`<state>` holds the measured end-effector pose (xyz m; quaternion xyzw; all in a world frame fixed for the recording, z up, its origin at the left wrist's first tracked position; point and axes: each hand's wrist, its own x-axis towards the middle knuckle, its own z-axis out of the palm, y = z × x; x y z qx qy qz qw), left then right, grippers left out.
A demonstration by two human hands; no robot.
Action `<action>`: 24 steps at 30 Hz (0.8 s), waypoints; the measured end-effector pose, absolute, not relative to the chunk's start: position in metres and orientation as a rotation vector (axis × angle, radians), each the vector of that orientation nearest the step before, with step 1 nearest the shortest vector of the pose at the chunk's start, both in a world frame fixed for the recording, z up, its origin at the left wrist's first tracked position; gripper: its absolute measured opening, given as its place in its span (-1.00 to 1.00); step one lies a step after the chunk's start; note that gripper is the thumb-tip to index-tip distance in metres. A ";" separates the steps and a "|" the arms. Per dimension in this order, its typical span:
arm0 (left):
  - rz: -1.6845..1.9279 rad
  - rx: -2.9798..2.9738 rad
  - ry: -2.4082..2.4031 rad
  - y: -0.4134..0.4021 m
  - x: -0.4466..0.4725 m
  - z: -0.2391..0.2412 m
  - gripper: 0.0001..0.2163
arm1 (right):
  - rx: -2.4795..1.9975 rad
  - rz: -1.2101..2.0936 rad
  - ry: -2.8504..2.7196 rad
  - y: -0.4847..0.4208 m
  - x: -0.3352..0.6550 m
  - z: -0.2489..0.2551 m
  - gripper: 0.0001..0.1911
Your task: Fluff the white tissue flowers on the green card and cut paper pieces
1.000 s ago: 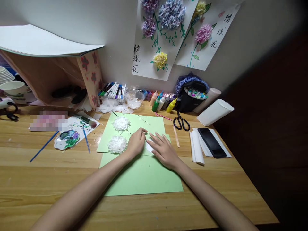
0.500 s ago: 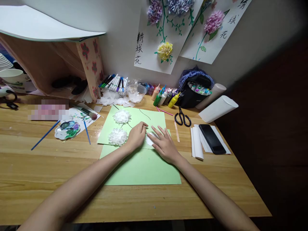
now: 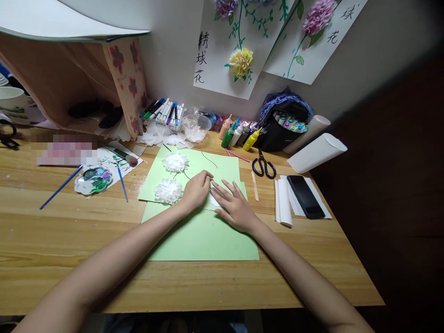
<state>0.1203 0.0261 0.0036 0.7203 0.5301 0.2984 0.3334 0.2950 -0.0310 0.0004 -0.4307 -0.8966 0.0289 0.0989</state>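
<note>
Desk (image 3: 45, 249), right hand (image 3: 237, 210) hiding more white paper (image 3: 214, 200)

Passage: bare tabletop (image 3: 38, 249), lower left. Obstructions: left hand (image 3: 196, 190), right hand (image 3: 236, 208), at centre; scissors (image 3: 264, 165), right of centre.

The left poster (image 3: 222, 60) reads 绣球花; the right poster (image 3: 312, 55) shows 球花.
</note>
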 end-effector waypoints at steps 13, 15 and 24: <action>0.801 1.769 1.405 0.030 0.124 0.003 -0.74 | -1.304 0.021 -2.629 -0.051 0.263 -0.004 -0.24; 0.801 1.768 1.405 0.030 0.124 0.002 -0.74 | -1.293 0.056 -2.630 -0.050 0.265 -0.003 -0.25; 0.812 1.752 1.396 0.031 0.123 0.003 -0.74 | -1.116 -0.067 -2.477 -0.044 0.285 0.002 -0.63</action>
